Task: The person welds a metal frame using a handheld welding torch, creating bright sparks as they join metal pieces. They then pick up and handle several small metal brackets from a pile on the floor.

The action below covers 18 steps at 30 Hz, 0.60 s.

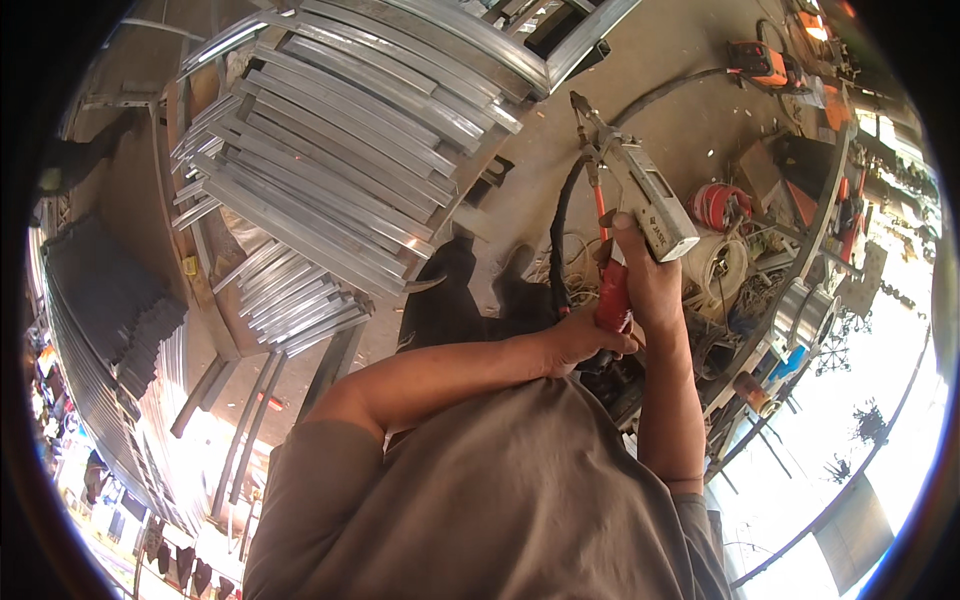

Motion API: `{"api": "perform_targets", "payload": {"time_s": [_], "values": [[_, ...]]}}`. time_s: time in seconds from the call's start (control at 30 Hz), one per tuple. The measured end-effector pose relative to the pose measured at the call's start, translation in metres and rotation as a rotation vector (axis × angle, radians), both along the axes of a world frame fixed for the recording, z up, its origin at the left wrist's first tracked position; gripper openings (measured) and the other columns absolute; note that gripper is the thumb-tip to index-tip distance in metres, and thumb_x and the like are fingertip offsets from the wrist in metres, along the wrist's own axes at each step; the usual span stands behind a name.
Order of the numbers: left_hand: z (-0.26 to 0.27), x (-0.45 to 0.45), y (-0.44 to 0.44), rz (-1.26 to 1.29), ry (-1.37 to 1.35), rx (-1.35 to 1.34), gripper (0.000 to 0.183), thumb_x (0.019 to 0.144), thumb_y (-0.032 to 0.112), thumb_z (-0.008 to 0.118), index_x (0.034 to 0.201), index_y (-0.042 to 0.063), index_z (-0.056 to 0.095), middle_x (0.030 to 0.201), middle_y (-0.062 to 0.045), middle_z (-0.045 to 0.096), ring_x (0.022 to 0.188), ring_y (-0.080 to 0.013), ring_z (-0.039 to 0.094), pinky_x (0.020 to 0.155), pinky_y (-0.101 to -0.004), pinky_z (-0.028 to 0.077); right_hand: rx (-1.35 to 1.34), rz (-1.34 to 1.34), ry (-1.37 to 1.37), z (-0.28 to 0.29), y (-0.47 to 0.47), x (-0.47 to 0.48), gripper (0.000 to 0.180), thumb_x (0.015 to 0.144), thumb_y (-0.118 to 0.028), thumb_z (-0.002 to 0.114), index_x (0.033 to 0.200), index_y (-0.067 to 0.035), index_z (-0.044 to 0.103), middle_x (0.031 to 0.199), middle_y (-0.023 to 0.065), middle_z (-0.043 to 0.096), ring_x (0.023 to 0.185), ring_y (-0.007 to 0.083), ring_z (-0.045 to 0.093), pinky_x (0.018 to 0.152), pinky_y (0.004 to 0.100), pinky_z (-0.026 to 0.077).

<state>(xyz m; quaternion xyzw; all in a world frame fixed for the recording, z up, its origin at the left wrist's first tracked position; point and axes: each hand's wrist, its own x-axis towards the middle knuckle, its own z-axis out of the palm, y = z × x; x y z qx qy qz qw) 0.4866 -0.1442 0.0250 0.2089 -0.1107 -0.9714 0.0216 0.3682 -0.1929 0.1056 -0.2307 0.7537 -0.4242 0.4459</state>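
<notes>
My right hand [651,281] is closed around a grey Jasic welding gun [652,199], its thumb up beside the housing. The gun's metal nozzle points away from me, towards the top. A thin orange-red tube and a thick black hose run beside it. My left hand [585,341] is closed around the lower end of the red grip or wrapping [615,296], just below my right hand. Ahead and to the left lie many square metal tubes [337,142], side by side on a support. A small bright orange spot shows on one tube near their close end.
A welded metal frame [547,71] stands ahead. Shorter tubes [296,300] lie low on the left, near dark stacked profiles [112,292]. To the right are a pale bucket [716,266], a red reel-like thing [718,206], an orange machine [757,64] and a cluttered bench [814,217].
</notes>
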Motion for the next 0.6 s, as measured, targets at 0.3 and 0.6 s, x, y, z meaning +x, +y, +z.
{"api": "perform_targets", "payload": {"time_s": [0.3,0.6], "values": [[-0.042,0.01,0.019,-0.172,-0.111,-0.364,0.032,0.083,0.017,0.081,0.11,0.008,0.066,0.099,-0.001,0.065,0.096,-0.0151,0.062,0.086,-0.0326,0.049,-0.112,0.201,0.267,-0.044,0.034,0.001,0.06,0.089,-0.006,0.071,0.146,-0.004,0.052,0.104,0.0066,0.07,0.087,0.0153,0.068,0.08,0.0302,0.056],[-0.085,0.049,-0.03,0.345,-0.762,-1.527,0.05,0.09,0.026,0.078,0.133,0.005,0.063,0.132,-0.018,0.066,0.125,-0.0385,0.061,0.107,-0.044,0.048,-0.389,0.228,0.345,-0.125,0.058,-0.002,0.078,0.086,-0.005,0.072,0.156,-0.005,0.04,0.121,0.0168,0.071,0.103,0.0264,0.073,0.091,0.0355,0.056]]}}
